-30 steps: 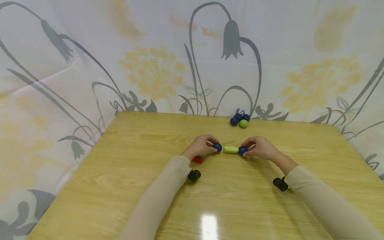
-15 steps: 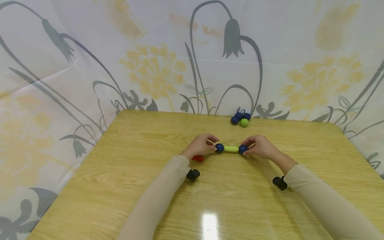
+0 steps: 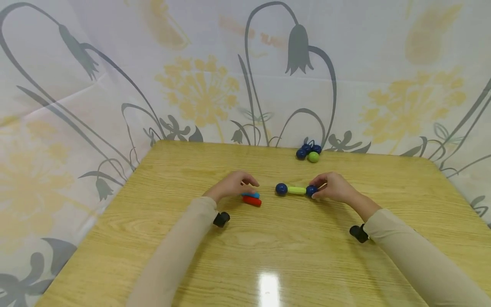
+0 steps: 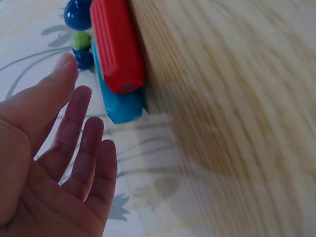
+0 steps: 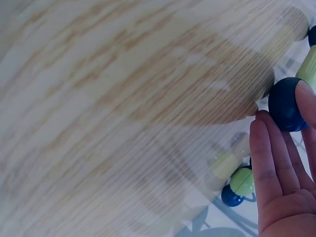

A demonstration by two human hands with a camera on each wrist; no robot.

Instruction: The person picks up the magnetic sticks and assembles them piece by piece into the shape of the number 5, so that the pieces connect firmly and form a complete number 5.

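A light-green rod [image 3: 297, 190] lies on the table with a dark-blue ball [image 3: 281, 189] at its left end and another blue ball [image 3: 311, 190] at its right end. My right hand [image 3: 333, 187] pinches that right-hand ball between thumb and fingers; in the right wrist view the ball [image 5: 286, 104] sits against the thumb. Over a light-blue rod [image 3: 251, 195] and a red rod [image 3: 252, 201], which lie side by side, hovers my left hand [image 3: 232, 184]. Its fingers are loosely spread with nothing between them. In the left wrist view, the red rod [image 4: 118, 47] appears just beyond the fingertips.
Several blue balls [image 3: 301, 154] and a green ball [image 3: 313, 157] are clustered at the table's back edge. Behind them hangs a flower-patterned cloth [image 3: 215, 76]. Each wrist carries a small black camera [image 3: 221, 219]. The wooden table [image 3: 307, 256] extends toward me.
The left hand has let go of the left blue ball, which now touches the green rod, and moved left to the red and light-blue rods. My right hand keeps its grip.
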